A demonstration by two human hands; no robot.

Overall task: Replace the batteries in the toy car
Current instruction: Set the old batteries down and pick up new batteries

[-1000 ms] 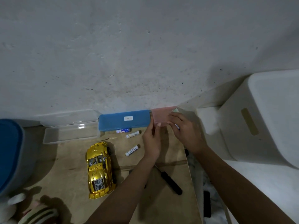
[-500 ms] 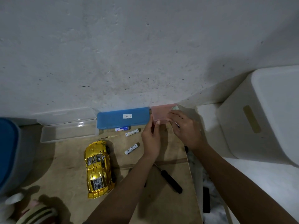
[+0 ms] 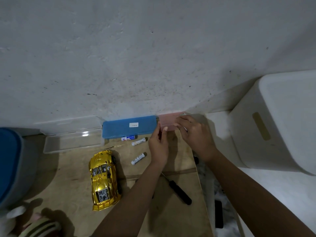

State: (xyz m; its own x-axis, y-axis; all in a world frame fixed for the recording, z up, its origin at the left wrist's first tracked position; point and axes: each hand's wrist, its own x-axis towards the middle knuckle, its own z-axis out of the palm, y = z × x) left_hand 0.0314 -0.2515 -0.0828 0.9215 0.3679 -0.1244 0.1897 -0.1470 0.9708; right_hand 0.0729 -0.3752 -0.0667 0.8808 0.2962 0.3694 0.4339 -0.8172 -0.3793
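A gold toy car (image 3: 104,180) lies on the wooden board, wheels down. Three white batteries lie loose behind it: one (image 3: 138,158) near my left wrist, one (image 3: 139,141) farther back, one (image 3: 129,138) against the blue case (image 3: 128,126). At the wall stands a pink translucent box (image 3: 169,120). My left hand (image 3: 158,145) pinches the pink box's near left edge with thumb and fingertips. My right hand (image 3: 195,134) grips its right side, fingers curled over the lid. A black-handled screwdriver (image 3: 178,192) lies on the board below my left forearm.
A clear open plastic case (image 3: 73,135) sits left of the blue case. A blue-lidded bin (image 3: 10,165) stands at far left, a white storage bin (image 3: 277,124) at right. A striped soft toy (image 3: 32,226) lies at bottom left. The board's right edge (image 3: 202,190) drops to a gap.
Both hands stay on the pink box with only slight finger shifts. The camera has tilted a little, so everything sits slightly lower-left in view.
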